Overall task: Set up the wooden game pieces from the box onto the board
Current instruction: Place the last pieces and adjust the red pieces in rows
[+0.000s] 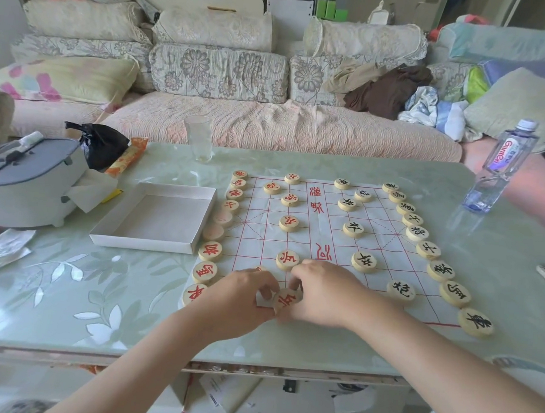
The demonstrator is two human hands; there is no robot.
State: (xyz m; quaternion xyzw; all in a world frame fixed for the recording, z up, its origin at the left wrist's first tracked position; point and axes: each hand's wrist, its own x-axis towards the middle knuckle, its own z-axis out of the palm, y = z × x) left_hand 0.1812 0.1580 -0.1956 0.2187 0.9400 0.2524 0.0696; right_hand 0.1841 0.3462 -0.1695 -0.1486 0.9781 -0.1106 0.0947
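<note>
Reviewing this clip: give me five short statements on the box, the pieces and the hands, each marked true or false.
1. The white box left of the board holds several pieces. False: it shows no pieces inside.
2. Both hands meet at a red-lettered piece near the board's front edge. True: the left hand and right hand both have fingers at it.
3. Black-lettered pieces line the board's right side. True, for example the nearest one.
4. The water bottle lies on its side. False: it stands upright on the table.
5. The drinking glass stands on the board. False: it stands beyond it, near the table's far edge.
</note>
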